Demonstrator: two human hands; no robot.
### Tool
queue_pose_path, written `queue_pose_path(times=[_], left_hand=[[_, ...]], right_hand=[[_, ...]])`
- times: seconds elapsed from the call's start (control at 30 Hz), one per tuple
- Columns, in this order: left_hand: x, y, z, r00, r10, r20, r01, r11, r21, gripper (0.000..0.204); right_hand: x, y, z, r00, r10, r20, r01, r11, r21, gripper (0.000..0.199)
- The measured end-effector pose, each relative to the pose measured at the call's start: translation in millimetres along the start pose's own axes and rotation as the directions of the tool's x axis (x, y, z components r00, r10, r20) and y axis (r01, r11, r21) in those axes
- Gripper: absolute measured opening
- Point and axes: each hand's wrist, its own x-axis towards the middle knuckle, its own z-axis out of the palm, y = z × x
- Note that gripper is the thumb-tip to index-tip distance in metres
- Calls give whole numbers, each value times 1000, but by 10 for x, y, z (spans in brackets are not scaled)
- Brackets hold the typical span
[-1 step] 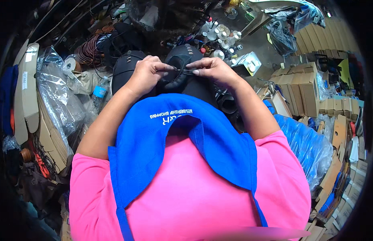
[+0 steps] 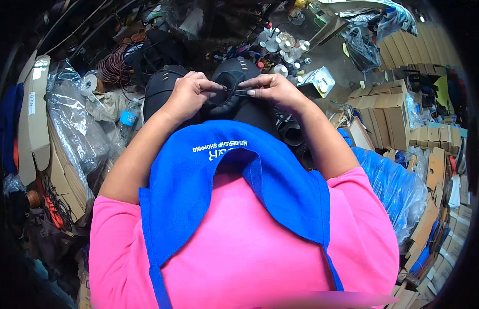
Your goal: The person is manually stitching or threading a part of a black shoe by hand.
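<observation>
In my lap lies a black curved piece (image 2: pixel 224 108) that looks like leather, with a ridged, stitched-looking edge around an opening. Over that opening both my hands work close together. The thumb and index finger of my left hand (image 2: pixel 190 92) are pinched at the left end of a thin, shiny needle-like piece (image 2: pixel 243 90). From the other side my right hand (image 2: pixel 273 90) pinches its right end between thumb and finger. A dark thread seems to run beneath it, though it is too fine to trace. My dark-clad knees hold the black piece from below.
Several small bottles (image 2: pixel 286 46) stand beyond my knees, beside a white container (image 2: pixel 322 81). At left are clear plastic sheeting (image 2: pixel 74 118), a blue-labelled bottle (image 2: pixel 127 118) and coiled brown cord (image 2: pixel 115 66). Stacked cardboard (image 2: pixel 383 108) and a blue plastic-wrapped bundle (image 2: pixel 386 180) lie right.
</observation>
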Motion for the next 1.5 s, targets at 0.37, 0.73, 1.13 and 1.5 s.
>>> queue_pose_path(times=[0.37,0.73,1.13,1.5], left_hand=[[46,101,-17,999,24,-22,-25,997,-67,20],[-54,139,-55,995,-79,-67,71,990,-119,22],[97,84,232,955,-251,159,293,710,-640,19],[-7,38,-101,991,-136,12,136,968,-213,8]], right_hand=[[-15,-77,38,999,29,18,-29,999,-37,30],[-53,-55,84,998,46,-42,-46,999,7,34],[26,-67,175,994,-13,-105,13,1000,-5,19],[4,-79,-54,988,-38,-149,21,993,-112,14]])
